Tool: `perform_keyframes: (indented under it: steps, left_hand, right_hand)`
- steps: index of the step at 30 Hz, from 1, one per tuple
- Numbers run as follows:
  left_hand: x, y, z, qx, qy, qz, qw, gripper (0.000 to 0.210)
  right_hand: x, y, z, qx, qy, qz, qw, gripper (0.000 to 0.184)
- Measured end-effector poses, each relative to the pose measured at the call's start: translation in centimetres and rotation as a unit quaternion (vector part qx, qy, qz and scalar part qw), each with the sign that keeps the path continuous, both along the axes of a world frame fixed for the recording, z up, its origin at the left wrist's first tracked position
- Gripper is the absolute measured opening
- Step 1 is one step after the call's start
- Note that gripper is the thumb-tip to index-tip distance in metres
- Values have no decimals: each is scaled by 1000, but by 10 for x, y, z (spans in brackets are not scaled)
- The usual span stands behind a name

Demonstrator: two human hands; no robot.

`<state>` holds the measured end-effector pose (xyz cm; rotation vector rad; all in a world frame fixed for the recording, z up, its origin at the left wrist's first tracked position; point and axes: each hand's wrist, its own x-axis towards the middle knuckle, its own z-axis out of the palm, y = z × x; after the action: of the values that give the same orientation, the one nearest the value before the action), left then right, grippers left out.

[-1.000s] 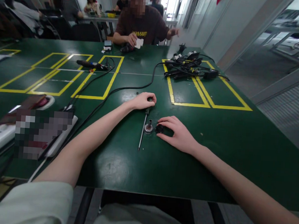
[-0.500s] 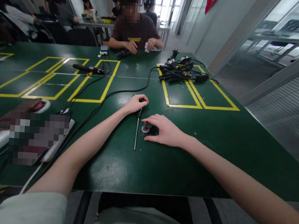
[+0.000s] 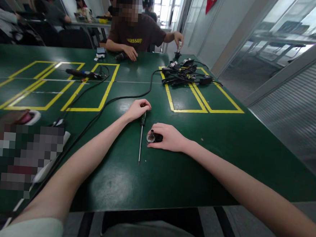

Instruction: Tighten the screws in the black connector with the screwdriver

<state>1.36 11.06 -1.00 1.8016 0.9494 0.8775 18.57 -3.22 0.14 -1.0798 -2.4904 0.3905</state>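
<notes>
My left hand is closed over the handle end of a long screwdriver. The screwdriver's dark handle lies partly under my fingers, and its thin metal shaft points toward the near table edge. To the right of it, my right hand curls its thumb and fingers around a small black and metal part. That part has a round metal base with a short upright post, and its black end reaches back under my palm. It rests on the green table.
A tangle of black cables and adapters lies at the back right, its cord running across the table. A dark power tool sits on the yellow tape. Power strips are at left. Opposite, a person reaches toward a black item.
My right hand has closed in on the small black and metal part. My left hand stays on the screwdriver. The person opposite has stretched an arm out to the right. The view has shifted slightly.
</notes>
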Motion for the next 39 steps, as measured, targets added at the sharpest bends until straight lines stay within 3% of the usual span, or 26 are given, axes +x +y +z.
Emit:
perform_keyframes:
  steps: [6, 11, 14, 17, 20, 25, 31, 35, 39]
  left_hand:
    - [1, 1, -2, -17, -38, 20, 999, 10]
    - [3, 8, -5, -38, -91, 65, 993, 49]
    - [2, 14, -8, -47, -122, 112, 985, 63]
    - [1, 17, -9, -54, -143, 142, 978, 70]
    - [1, 18, -7, -70, -160, 150, 973, 76]
    - [-2, 18, -2, -120, -224, 159, 954, 81]
    - [-4, 16, 1, -135, -238, 159, 949, 82]
    - [-3, 15, 0, -134, -241, 155, 948, 82]
    - [-3, 16, -2, -125, -232, 153, 952, 79]
  right_hand:
    - [11, -5, 0, -21, 30, -31, 999, 26]
    - [36, -20, 7, -49, 37, -61, 996, 62]
    - [60, -38, 8, -64, 45, -89, 993, 65]
    - [77, -55, 7, -60, 50, -114, 990, 62]
    - [74, -61, 3, -45, 56, -113, 991, 59]
    - [30, -39, -4, -8, 75, -100, 992, 56]
    - [-9, -18, -10, 38, 34, -98, 994, 22]
    - [13, -23, -12, 56, 34, -112, 992, 18]
    - [65, -40, -12, 54, 34, -164, 984, 18]
